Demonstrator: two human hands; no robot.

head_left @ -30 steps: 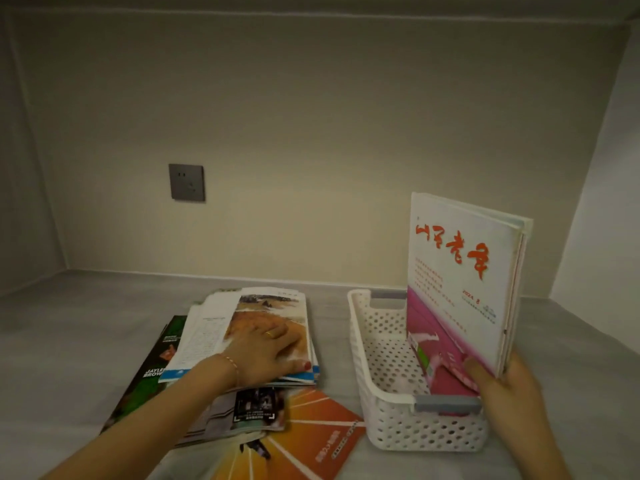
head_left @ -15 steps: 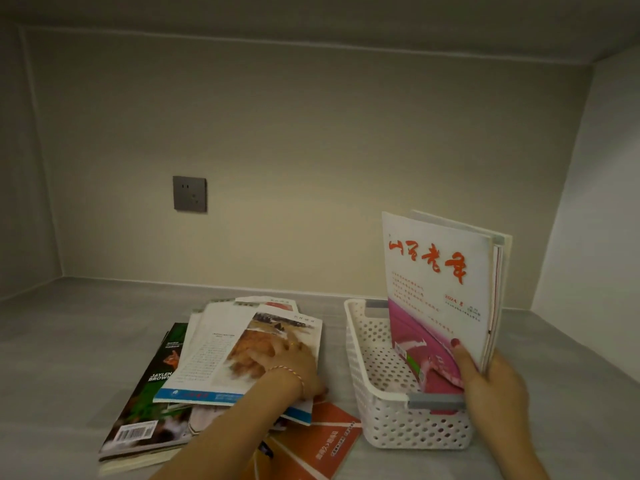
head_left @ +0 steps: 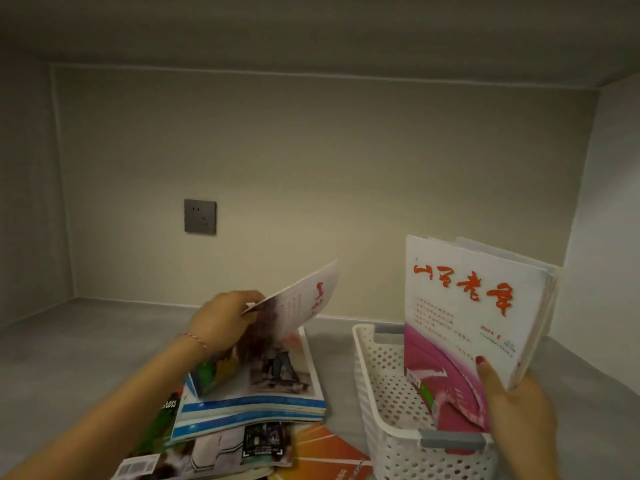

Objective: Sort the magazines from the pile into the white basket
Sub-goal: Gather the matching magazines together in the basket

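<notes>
My left hand [head_left: 221, 320] pinches a blurred magazine [head_left: 294, 303] above the pile [head_left: 256, 400]. My right hand [head_left: 516, 407] grips upright magazines [head_left: 464, 313], their feet hidden in the white basket [head_left: 374, 403].

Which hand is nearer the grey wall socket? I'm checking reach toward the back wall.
Left. The left hand is raised below and just right of the wall socket, pinching a lifted magazine; the right hand is far right at the white basket.

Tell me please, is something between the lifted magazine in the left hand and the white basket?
Nothing visible blocks it. The lifted magazine has open air toward the white basket, whose left part lies free; the right hand holds the standing magazines against the right side.
</notes>
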